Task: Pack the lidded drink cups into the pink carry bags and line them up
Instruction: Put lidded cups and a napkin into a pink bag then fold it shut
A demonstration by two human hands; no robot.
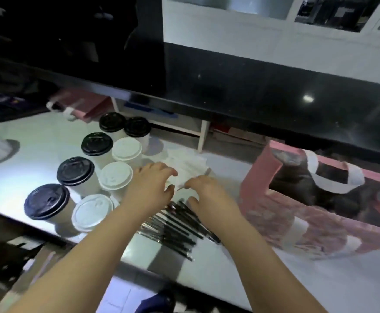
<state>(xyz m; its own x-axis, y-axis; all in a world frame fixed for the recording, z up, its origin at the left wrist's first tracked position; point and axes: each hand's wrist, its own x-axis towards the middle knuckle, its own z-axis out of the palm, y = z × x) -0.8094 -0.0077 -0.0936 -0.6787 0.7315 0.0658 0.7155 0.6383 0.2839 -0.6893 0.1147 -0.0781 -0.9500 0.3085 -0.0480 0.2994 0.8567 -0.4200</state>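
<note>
Counting: 5 black-lidded cups [75, 171] | 3 white-lidded cups [115, 176] | 2 pink bags [274, 213]

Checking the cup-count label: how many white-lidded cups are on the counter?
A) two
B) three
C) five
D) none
B. Three white lids show in one row: the nearest white-lidded cup, the middle white-lidded cup and the farthest white-lidded cup. The other five lids in view are black.
</note>
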